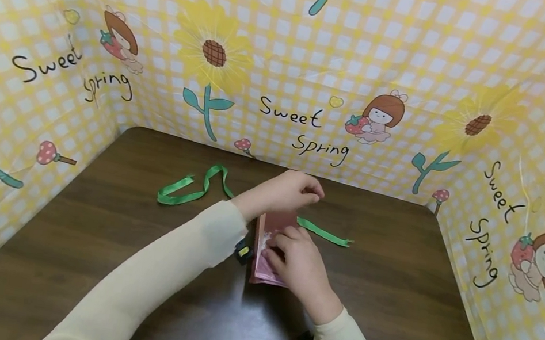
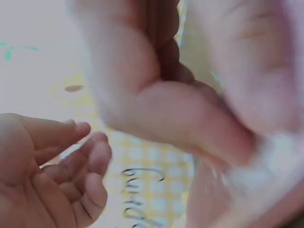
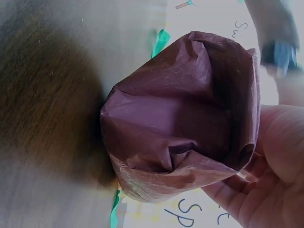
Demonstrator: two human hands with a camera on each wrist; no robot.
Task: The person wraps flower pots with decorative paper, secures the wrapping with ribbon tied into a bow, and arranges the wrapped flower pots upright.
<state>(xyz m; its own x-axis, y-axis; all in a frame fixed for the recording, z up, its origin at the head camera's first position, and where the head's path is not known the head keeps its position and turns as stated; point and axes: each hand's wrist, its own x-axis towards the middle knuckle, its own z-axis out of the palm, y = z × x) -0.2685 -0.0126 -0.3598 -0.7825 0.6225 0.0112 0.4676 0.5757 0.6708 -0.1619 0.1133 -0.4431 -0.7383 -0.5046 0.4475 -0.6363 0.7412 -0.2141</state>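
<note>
A pink bag of thin, creased material stands on the table, with white marks on its side. Its mouth gapes in the right wrist view, where the inside of the bag looks bare. My right hand holds the bag at its rim; the right fingers lie against its outside. Over the bag's far end, my left hand hovers with fingers loosely bent and holding nothing. A green ribbon lies at the left; a ribbon end comes out at the right, its middle hidden.
The dark wooden table is bounded at the back and sides by yellow checked cloth with printed flowers and figures. A black wrist camera sits under the left wrist, close beside the bag.
</note>
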